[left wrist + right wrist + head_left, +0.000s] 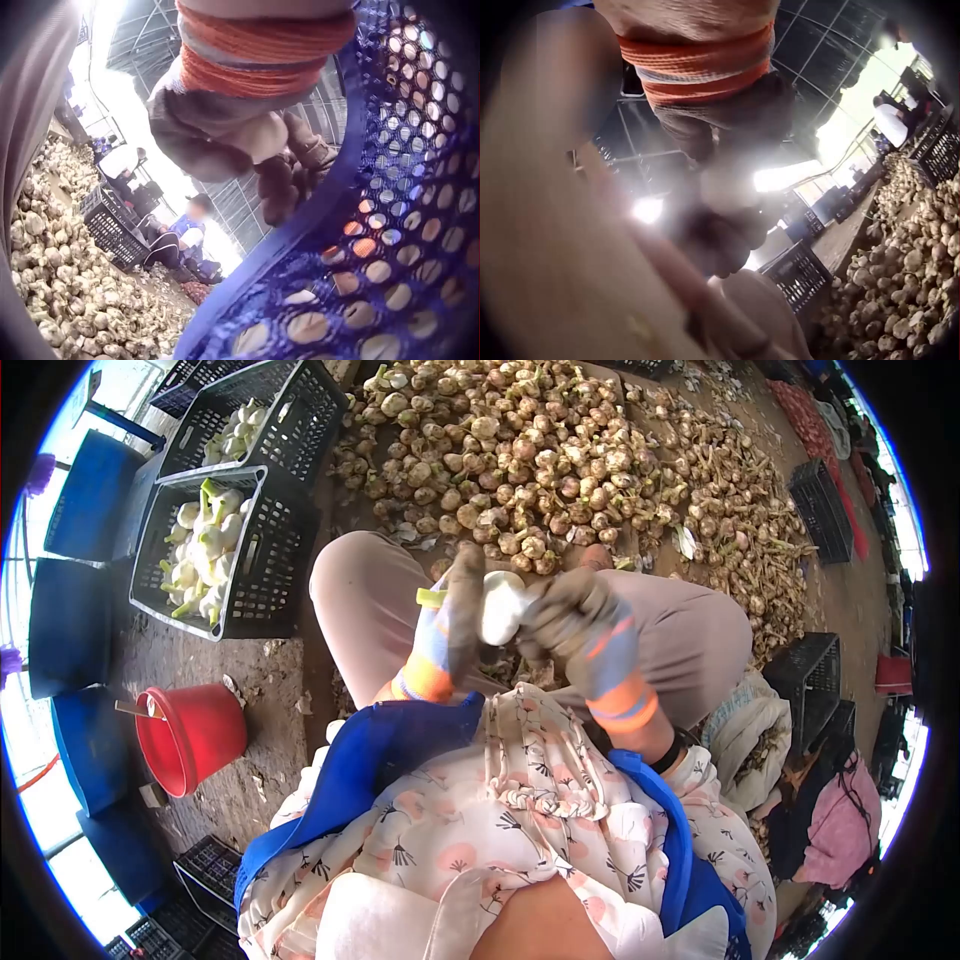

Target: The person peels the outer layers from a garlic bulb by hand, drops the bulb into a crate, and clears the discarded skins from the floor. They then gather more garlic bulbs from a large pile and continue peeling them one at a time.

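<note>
A peeled white garlic bulb (503,607) is between the two gloved hands, above the lap. The left hand (462,610) grips it from the left, and a green stem end (431,598) sticks out beside that glove. Against the bulb's right side is the right hand (578,622), blurred, its fingers curled; whether it pinches anything is unclear. In the left wrist view the left hand (217,139) curls round the pale bulb (262,138). The right wrist view shows the right hand (720,127) dark and hazy near a pale round shape.
A heap of unpeeled garlic (520,455) spreads in front of the knees. At the left stand black crates (262,595) with white bulbs (205,555) and a red bucket (207,732). A white sack (752,745) and a black crate (803,675) lie at the right.
</note>
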### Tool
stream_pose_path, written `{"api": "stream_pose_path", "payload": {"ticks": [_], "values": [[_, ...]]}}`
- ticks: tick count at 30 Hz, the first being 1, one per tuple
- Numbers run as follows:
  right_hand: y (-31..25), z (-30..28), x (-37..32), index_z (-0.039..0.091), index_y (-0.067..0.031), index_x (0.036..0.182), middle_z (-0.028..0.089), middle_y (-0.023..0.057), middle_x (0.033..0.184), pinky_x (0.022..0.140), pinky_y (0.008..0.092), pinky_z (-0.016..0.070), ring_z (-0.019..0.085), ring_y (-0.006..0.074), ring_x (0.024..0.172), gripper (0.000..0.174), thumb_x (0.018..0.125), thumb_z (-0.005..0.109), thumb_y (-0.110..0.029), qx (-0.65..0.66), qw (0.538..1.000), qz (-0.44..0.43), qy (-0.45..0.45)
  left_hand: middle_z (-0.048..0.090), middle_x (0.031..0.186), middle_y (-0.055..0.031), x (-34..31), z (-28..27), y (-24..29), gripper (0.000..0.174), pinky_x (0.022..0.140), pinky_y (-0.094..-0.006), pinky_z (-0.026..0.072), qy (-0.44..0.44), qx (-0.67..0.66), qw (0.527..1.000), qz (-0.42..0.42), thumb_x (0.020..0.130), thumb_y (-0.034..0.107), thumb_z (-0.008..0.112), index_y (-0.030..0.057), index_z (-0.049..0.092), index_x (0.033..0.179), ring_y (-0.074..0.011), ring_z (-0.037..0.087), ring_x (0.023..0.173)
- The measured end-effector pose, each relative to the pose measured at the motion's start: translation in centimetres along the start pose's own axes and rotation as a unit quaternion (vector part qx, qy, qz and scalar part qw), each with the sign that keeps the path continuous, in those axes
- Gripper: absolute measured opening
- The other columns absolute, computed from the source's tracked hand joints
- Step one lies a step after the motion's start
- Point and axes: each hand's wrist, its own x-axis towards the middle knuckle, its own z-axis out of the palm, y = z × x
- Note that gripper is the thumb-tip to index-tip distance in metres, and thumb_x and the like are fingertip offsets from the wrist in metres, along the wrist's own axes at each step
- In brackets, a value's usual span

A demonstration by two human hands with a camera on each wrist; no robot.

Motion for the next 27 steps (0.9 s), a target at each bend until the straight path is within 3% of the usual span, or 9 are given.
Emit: {"api": "stream_pose_path", "payload": {"ticks": [1,5,7,9,11,13,15,20,27], "values": [[-0.6,-0.6,0.3,0.057,-0.0070,0.085,0.058,0.0057,0.079,0.048,0.0237,0.0419,0.053,0.0141,0.061,0.009,0.082,0.058,-0.015,0.219,0.962,0.157,0.047,0.056,0.063,-0.0019,0.5,0.2,-1.0,0.057,0.041,-0.0208,0.0357,-0.016,-0.047,0.996,0.072,0.088,0.053,0.031,0.0040,0.060,0.090,-0.0072,0.051,0.054],[3.5,-3.9,0.6,0.049,-0.0103,0.103,0.045,0.0000,0.062,0.045,0.0205,0.0388,0.047,0.0102,0.053,0.023,0.086,0.052,-0.026,0.527,0.820,0.219,-0.045,0.055,0.074,-0.0151,1.7,-1.8,-1.4,0.059,0.042,-0.0309,0.0420,-0.198,-0.383,0.902,-0.012,0.086,0.053,0.032,0.0019,0.052,0.107,-0.0220,0.051,0.054],[2.9,-3.6,0.3,0.050,-0.0066,0.104,0.047,0.0011,0.066,0.046,0.0215,0.0409,0.050,0.0128,0.054,0.024,0.089,0.047,-0.025,0.520,0.839,0.160,-0.020,0.054,0.081,-0.0162,2.3,-2.5,-1.2,0.053,0.044,-0.0321,0.0419,-0.244,-0.418,0.875,0.013,0.086,0.047,0.037,0.0028,0.049,0.113,-0.0228,0.050,0.061],[1.0,-3.8,-0.1,0.052,-0.0017,0.104,0.053,0.0041,0.072,0.051,0.0215,0.0431,0.054,0.0153,0.059,0.026,0.089,0.046,-0.021,-0.021,0.984,0.178,0.015,0.059,0.081,-0.0141,1.9,-2.5,0.0,0.052,0.044,-0.0246,0.0433,-0.163,-0.419,0.893,0.017,0.082,0.046,0.047,0.0020,0.052,0.109,-0.0218,0.057,0.062],[1.3,-4.2,1.1,0.058,-0.0001,0.095,0.059,0.0123,0.089,0.064,0.0286,0.0468,0.059,0.0184,0.076,0.034,0.083,0.055,-0.031,-0.307,0.921,0.229,-0.064,0.059,0.083,-0.0148,2.1,-3.4,1.8,0.049,0.048,-0.0265,0.0465,-0.173,-0.449,0.877,0.010,0.082,0.042,0.049,0.0021,0.052,0.110,-0.0227,0.058,0.065],[1.4,-3.4,1.8,0.055,-0.0003,0.105,0.060,0.0167,0.095,0.072,0.0352,0.0470,0.059,0.0268,0.086,0.039,0.079,0.054,-0.030,-0.710,0.641,0.226,-0.183,0.057,0.092,-0.0172,2.1,-4.9,3.7,0.052,0.055,-0.0308,0.0500,-0.042,-0.480,0.876,0.038,0.082,0.042,0.049,0.0006,0.048,0.114,-0.0237,0.059,0.076],[3.6,-4.4,2.8,0.055,-0.0020,0.107,0.057,0.0185,0.103,0.082,0.0393,0.0426,0.055,0.0310,0.095,0.044,0.076,0.055,-0.034,-0.700,0.653,0.241,-0.159,0.052,0.105,-0.0193,3.0,-11.2,4.2,0.057,0.069,-0.0395,0.0516,-0.256,-0.504,0.819,0.096,0.083,0.042,0.047,-0.0016,0.042,0.118,-0.0268,0.057,0.091],[11.1,-5.3,8.3,0.053,-0.0041,0.110,0.055,0.0182,0.109,0.086,0.0379,0.0408,0.052,0.0304,0.102,0.051,0.076,0.052,-0.043,-0.654,0.674,0.269,-0.214,0.040,0.124,-0.0221,4.4,-18.9,8.0,0.063,0.094,-0.0496,0.0375,-0.039,-0.574,0.751,0.324,0.082,0.042,0.047,-0.0034,0.033,0.124,-0.0335,0.037,0.119],[24.4,-1.8,16.0,0.056,-0.0109,0.107,0.056,0.0121,0.111,0.083,0.0377,0.0440,0.054,0.0288,0.101,0.035,0.076,0.049,-0.025,-0.640,0.688,0.256,-0.226,0.043,0.120,-0.0243,8.2,-11.3,7.2,0.061,0.092,-0.0473,0.0387,0.087,-0.408,0.892,0.173,0.083,0.044,0.048,-0.0063,0.038,0.116,-0.0363,0.044,0.112]]}}
